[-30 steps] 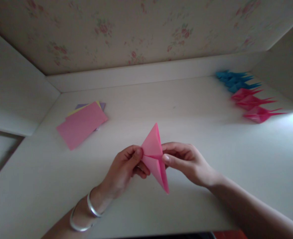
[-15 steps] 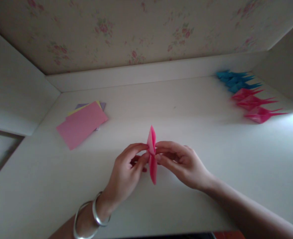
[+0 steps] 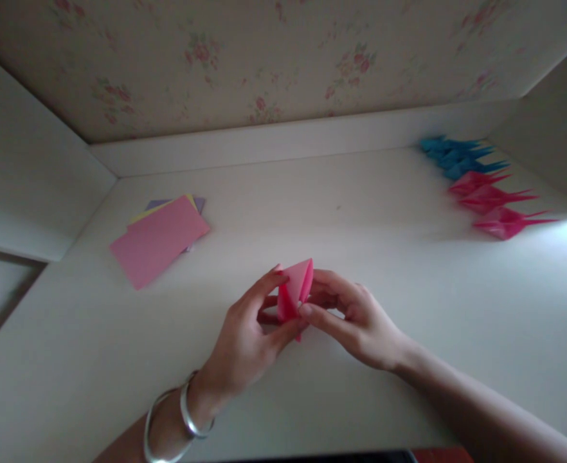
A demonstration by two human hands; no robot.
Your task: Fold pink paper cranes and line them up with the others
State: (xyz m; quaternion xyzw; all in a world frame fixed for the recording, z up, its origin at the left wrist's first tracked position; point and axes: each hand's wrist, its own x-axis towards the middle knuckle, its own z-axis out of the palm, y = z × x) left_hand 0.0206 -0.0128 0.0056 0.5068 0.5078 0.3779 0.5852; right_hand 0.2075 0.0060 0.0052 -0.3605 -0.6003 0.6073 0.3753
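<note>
A partly folded piece of pink origami paper (image 3: 293, 289) is held above the white table (image 3: 341, 399), its folds showing as pointed flaps. My left hand (image 3: 252, 325) grips it from the left, thumb at its lower edge and fingers along its upper left side. From the right, my right hand (image 3: 351, 315) pinches it, the thumb on its front lower part and the fingers partly hidden behind. Two silver bangles (image 3: 187, 411) circle my left wrist.
Pink, yellow and purple paper sheets (image 3: 161, 241) lie stacked at the left. At the back right, several folded blue (image 3: 457, 157) and pink paper pieces (image 3: 503, 223) stand in a row by the side panel. Flowered wallpaper (image 3: 264, 64) covers the wall behind.
The pink paper has turned from an edge-on, narrow upright shape to show a broader folded face. My left fingers have spread further around it; my right hand has barely moved.
</note>
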